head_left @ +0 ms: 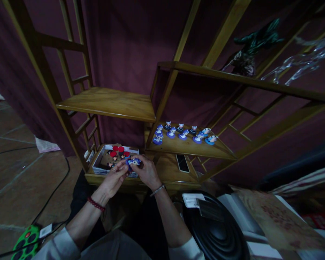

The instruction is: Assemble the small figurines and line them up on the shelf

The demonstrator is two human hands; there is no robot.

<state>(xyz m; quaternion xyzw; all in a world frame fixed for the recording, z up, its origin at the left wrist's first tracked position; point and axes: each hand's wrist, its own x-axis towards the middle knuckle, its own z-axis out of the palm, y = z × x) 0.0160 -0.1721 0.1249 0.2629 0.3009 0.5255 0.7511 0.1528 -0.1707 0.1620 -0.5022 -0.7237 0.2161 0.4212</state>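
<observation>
Both of my hands are closed on one small purple-and-white figurine (134, 162), held tilted just above the front right of a box. My left hand (116, 178) grips its round base side, and my right hand (148, 173) pinches the other end. Beneath and left of them, the white-edged cardboard box (99, 164) holds several small figurines and red round pieces (121, 148). On the middle shelf (168, 146), several figurines stand in loose rows: purple-based ones (183, 135), dark ones (180, 127) at the back, and blue-based ones (211, 140) at the right.
A phone (182, 163) lies on the lowest board. Wooden posts and a bare left shelf (111, 103) frame the space. A green figure (257, 38) and a clear glass animal (300, 63) stand higher right. A black ridged stool (219, 231) is at my right; cables cross the floor left.
</observation>
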